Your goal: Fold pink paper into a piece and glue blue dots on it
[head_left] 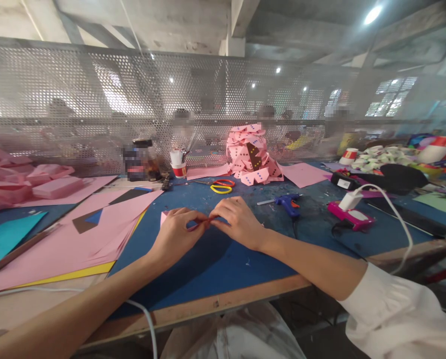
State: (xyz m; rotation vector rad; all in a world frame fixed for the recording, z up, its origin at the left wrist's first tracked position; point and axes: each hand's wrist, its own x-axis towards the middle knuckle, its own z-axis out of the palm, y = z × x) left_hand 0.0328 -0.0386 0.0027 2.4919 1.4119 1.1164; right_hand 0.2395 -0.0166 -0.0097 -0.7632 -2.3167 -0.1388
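Over the blue table mat (pixel 223 279), my left hand (pixel 178 232) and my right hand (pixel 237 222) meet at the fingertips. Both are closed in a pinch, thumb against forefinger. Whatever lies between the tips is too small or hidden to name. A bit of pink paper (pixel 163 216) shows behind my left hand; whether it is held or lying on the mat I cannot tell. Just beyond the hands are scissors (pixel 223 187) with red and yellow handles. To the right of my right hand lies a blue glue gun (pixel 288 203).
Pink sheets (pixel 106 224) are stacked at left beside a turquoise sheet (pixel 11 239). A pile of folded pink paper pieces with dots (pixel 241 154) stands at the back, near a paper cup (pixel 178 169). At right, a white cable (pixel 398 209) runs from a magenta power strip (pixel 352 217).
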